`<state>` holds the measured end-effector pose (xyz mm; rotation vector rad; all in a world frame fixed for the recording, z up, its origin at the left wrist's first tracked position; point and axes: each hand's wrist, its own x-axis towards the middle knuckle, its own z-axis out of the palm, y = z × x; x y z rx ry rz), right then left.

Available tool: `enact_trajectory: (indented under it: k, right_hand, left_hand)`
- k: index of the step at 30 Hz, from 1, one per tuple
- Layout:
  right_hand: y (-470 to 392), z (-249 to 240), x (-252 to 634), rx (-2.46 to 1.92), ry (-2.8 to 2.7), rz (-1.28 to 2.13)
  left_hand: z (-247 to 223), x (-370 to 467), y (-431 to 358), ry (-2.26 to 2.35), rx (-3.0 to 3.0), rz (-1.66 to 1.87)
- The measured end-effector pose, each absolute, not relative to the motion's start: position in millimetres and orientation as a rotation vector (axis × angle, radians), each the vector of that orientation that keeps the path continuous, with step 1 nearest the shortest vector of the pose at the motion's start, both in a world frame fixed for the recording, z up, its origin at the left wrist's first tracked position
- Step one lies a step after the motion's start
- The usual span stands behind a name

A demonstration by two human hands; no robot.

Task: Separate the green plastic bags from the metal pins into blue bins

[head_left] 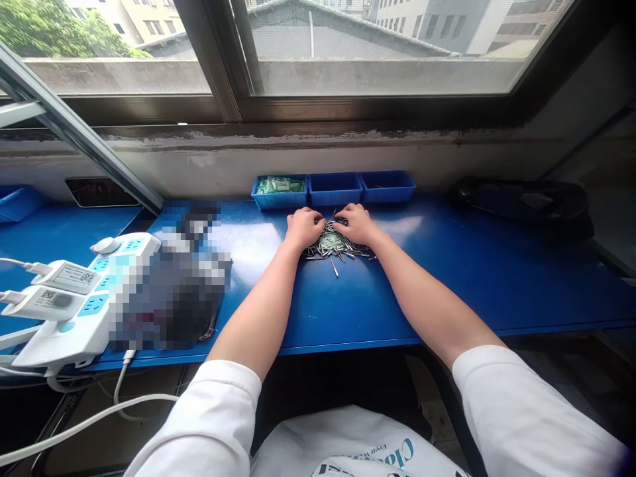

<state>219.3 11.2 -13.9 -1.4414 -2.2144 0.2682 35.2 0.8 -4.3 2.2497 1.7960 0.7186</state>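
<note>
The window [392,79] spans the far side, its top cut off. Before it runs the blue table [338,311], cut off at left and right. Both arms reach forward over it from white sleeves [477,371], bare below the elbow, nearly straight and slanting inward. On the left a pixelated patch [169,291] hides whatever lies there, along with part of the white power strip [94,305] beside it. At far right a black bag [527,205] sinks into shadow, its shape hard to make out.

Along the far edge stand a left bin [281,201] of green packets [281,185], a middle bin [336,199], and a right bin [388,195] holding dark bits too small to identify. The pile [342,248] of thin metal pieces lies in front of them, between the hands, with something green in its middle.

The left hand [304,228] and right hand [356,224] are slightly apart, backs up, wrists bent inward, fingers curled onto the pile's far side. Their fingertips are partly hidden; whether either pinches a piece, I cannot tell. One loose piece [334,267] lies on the near side.
</note>
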Motion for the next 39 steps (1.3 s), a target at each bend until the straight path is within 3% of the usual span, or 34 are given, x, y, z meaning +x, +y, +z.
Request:
enact_trajectory:
  k: [15, 28, 39]
  right_hand:
    - [9.5, -4.8, 215.8, -1.293, -2.032, 0.425]
    - [12.4, 4.2, 215.9, -0.971, -1.381, 1.052]
    - [6.0, 8.5, 217.9, -1.043, -1.527, 0.953]
  left_hand:
    - [-5.3, 35.3, -0.2, 1.691, 2.243, 0.921]
    - [-3.8, 38.8, -3.0, 1.266, 2.324, 1.207]
    - [-2.0, 38.4, -1.3, 1.434, 2.259, 1.118]
